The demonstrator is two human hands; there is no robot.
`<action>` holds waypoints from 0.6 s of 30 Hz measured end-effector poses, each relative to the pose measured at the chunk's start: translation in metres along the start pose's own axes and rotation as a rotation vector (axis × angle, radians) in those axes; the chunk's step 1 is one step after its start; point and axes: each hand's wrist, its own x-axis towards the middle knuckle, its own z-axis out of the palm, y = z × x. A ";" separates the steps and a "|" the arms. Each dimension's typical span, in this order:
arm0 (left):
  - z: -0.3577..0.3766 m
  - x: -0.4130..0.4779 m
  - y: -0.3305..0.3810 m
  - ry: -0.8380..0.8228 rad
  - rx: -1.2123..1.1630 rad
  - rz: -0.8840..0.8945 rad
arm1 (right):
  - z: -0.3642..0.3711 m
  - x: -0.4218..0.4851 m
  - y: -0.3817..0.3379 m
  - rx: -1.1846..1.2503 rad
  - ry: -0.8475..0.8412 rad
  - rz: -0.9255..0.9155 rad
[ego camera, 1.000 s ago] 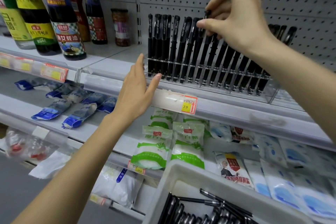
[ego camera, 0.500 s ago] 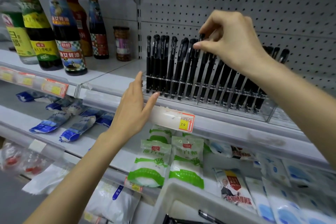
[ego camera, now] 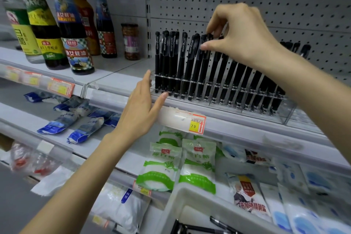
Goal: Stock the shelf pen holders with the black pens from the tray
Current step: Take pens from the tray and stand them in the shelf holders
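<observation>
Right hand [ego camera: 241, 38] pinches a black plastic pen [ego camera: 202, 70] standing in the clear acrylic pen holder [ego camera: 286, 112].

Thumb and forefinger are curled narrowly round the pen's cap, in the left-middle of the filled row. The left hand [ego camera: 140, 108], fingers straight, rests against the grey shelf edge [ego camera: 237, 125] at the holder's left end. The white plastic tray [ego camera: 180, 197] sits below.
</observation>
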 end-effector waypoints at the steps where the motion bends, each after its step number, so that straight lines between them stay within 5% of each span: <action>1: 0.000 0.000 0.000 -0.003 0.000 0.000 | 0.000 0.000 0.000 -0.001 -0.027 0.002; 18: -0.016 -0.023 0.020 0.057 0.023 0.072 | -0.008 -0.058 -0.005 0.031 0.085 -0.026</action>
